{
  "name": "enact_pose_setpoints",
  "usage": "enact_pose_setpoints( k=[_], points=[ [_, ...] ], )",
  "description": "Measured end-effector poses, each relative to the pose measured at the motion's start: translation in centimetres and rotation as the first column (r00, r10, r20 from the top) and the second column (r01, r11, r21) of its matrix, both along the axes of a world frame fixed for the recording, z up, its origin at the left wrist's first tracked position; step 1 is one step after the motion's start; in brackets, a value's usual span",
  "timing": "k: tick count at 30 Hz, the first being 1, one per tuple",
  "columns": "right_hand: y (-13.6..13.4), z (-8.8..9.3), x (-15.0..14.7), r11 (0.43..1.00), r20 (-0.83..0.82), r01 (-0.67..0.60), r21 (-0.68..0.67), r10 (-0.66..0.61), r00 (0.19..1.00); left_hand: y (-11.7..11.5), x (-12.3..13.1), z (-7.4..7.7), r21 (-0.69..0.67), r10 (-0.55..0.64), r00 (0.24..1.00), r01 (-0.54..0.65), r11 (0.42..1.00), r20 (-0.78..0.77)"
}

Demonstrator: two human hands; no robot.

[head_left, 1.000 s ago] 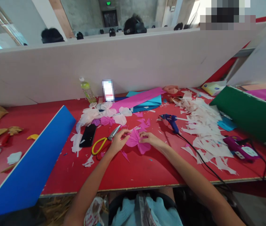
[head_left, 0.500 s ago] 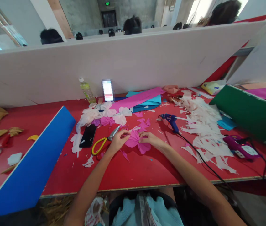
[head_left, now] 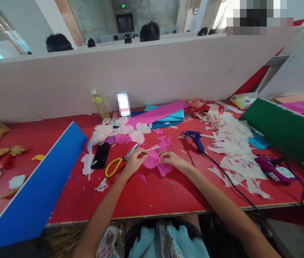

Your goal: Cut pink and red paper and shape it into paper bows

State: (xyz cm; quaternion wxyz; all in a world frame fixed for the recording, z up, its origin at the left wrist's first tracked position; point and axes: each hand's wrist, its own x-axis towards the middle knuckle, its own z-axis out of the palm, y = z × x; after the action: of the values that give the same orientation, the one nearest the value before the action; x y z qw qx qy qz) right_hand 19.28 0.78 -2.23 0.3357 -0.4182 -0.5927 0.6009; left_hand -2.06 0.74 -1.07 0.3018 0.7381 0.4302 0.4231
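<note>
A bright pink paper flower with broad ruffled petals is held just over the red table. My left hand pinches its left petal edge between thumb and fingers. On the other side, my right hand has its fingertips closed on the right part of the flower. Scissors with yellow handles lie beside my left wrist, partly covered by it. Pink paper scraps are scattered just beyond the flower. White paper flowers and another pink flower rest farther back.
A glue gun with a black cord lies to the right, near a heap of white paper scraps. A black phone lies left. Blue and green boards flank the workspace. A bottle stands at the back.
Both hands and the pink flower stay almost in place. The view has shifted very slightly; nothing has been taken up or let go.
</note>
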Motion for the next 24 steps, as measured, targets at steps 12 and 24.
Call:
enact_pose_setpoints(
  k=[12, 24],
  points=[
    [0.03, -0.33, 0.06, 1.0, 0.0, 0.003, 0.007, -0.003, 1.0, 0.02, -0.31, -0.09, -0.034, 0.025, 1.0, -0.025, 0.999, -0.003],
    [-0.13, -0.53, -0.06, 0.987, 0.032, -0.15, 0.064, 0.148, 0.988, -0.33, -0.15, 0.07, -0.213, -0.147, 0.984, 0.167, 0.963, 0.104]
  ],
)
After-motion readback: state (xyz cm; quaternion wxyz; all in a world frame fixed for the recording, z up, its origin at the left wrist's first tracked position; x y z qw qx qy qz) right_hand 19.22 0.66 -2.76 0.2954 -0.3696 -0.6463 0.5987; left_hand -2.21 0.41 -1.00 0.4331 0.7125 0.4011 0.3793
